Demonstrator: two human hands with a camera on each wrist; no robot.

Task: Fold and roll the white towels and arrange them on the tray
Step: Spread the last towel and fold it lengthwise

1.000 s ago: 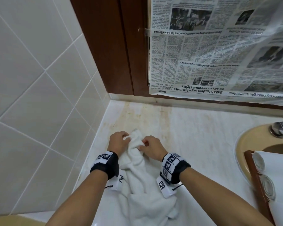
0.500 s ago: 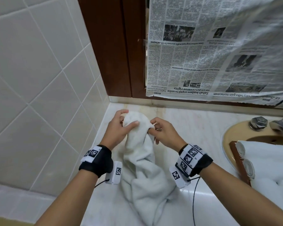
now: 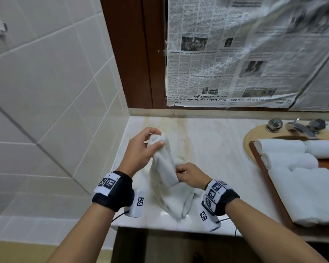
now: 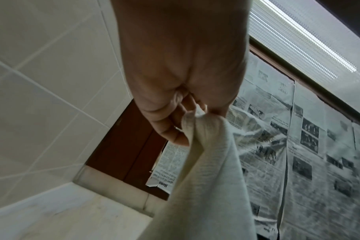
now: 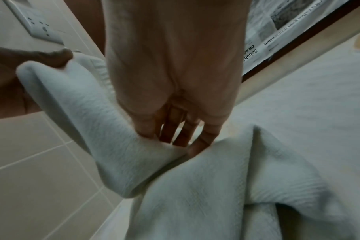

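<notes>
A crumpled white towel hangs between my hands above the marble counter, its lower end bunched on the counter. My left hand pinches the towel's top corner and holds it up. My right hand grips the towel's edge lower down, fingers curled into the cloth. At the right a wooden tray lies over the sink and carries rolled white towels.
A tiled wall stands close on the left. Newspaper covers the mirror behind the counter, beside a brown wooden frame. Chrome taps sit at the back of the beige sink. The counter's front edge is near my wrists.
Both hands have lifted the towel off the counter. My left hand rose with the top corner; my right hand slid down along the edge toward me.
</notes>
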